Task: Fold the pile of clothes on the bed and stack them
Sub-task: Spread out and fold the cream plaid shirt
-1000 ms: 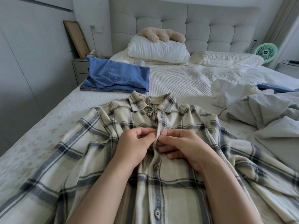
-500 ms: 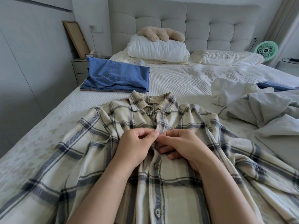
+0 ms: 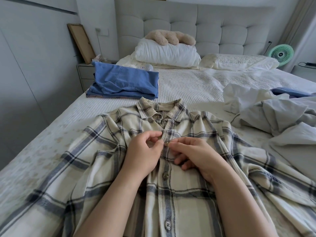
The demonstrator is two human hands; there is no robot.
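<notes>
White ribbed bedding covers the bed (image 3: 193, 86), which runs away from the camera to a padded grey headboard (image 3: 213, 29). Spread front-up across the near half lies a cream and blue plaid shirt (image 3: 106, 151). Its long axis runs along the bed, with the collar (image 3: 160, 108) pointing toward the headboard and the hem toward the camera. The sleeves fan out to either side. The button strip runs down the middle, with two fastened buttons visible below the hands.

Both forearms reach in from the bottom edge and meet at the strip, just below the collar. The left hand (image 3: 145, 151) has its fingers curled, thumb and forefinger pinching the edge of the shirt front. The right hand (image 3: 193, 153) lies palm-down, thumb and forefinger pinched on a small button (image 3: 166, 143) at the strip, the other fingers tucked loosely under. The two hands' fingertips are almost touching.

Behind the collar on the left is a stack of folded blue clothes (image 3: 124, 82). To the right lies a rumpled heap of white and pale grey clothes (image 3: 273, 113), well apart from the stack. At the head of the bed sit two pillows (image 3: 167, 53), one carrying a beige soft toy (image 3: 169, 37). A green fan (image 3: 280, 53) stands at the far right, and a wooden frame (image 3: 81, 42) leans against the wall on the left.
</notes>
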